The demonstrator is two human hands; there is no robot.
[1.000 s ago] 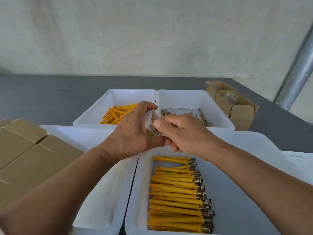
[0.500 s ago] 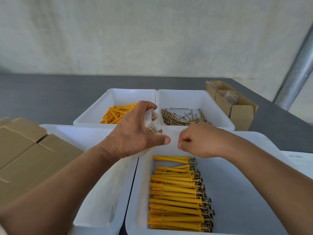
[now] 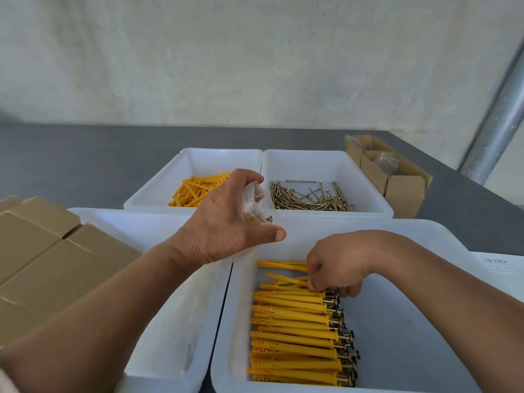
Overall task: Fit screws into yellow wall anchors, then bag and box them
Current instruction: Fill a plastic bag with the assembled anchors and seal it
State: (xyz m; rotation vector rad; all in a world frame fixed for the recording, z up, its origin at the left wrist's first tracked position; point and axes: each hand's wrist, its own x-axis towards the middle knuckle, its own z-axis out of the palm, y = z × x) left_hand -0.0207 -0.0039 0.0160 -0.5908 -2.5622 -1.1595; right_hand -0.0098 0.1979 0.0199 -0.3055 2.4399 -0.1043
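Yellow plastic is what you see first: the filled anchors (image 3: 295, 330) lie side by side in the near right tray (image 3: 411, 336). Their screw heads all point the same way, so I think one is easy to grab.

The right hand (image 3: 337, 265) is down at the far end of that row. Its fingers (image 3: 312, 282) are curled and pinch one or two of the top pieces. It looks like the hand is picking the next one for the bag.

The left hand (image 3: 224, 222) is up above the trays. Its fingers wrap round a small clear bag (image 3: 252, 199), and the thumb sticks out. A screw head peeks out low at the bag's right side. The bag sits close to the row, I guess so the trip is short.

Behind the hands stand two more white trays. The far left tray (image 3: 215, 163) has loose anchors (image 3: 198, 188) with no screws. The far right tray (image 3: 320, 163) has loose screws (image 3: 309, 195). Keeping them apart makes each easy to find.

Another white tray (image 3: 136, 222) sits near the left arm. Closed cardboard boxes (image 3: 42, 251) wait at the left. An open cardboard box (image 3: 402, 188) at the far right has clear bags inside. All of it rests on a grey table (image 3: 71, 154).
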